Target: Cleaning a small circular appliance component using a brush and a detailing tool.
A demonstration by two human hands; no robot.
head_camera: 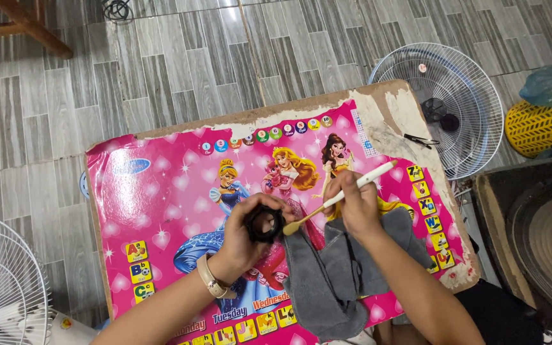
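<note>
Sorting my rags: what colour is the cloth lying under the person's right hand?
Plain grey, the cloth, clearest in the head view.

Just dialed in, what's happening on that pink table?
A person's left hand holds a small black plastic ring-shaped part above the pink cartoon-printed tabletop. The right hand holds a white-handled brush, its bristle tip at the part's edge. A grey cloth lies under the right wrist. White fan grilles sit on the floor nearby.
</note>
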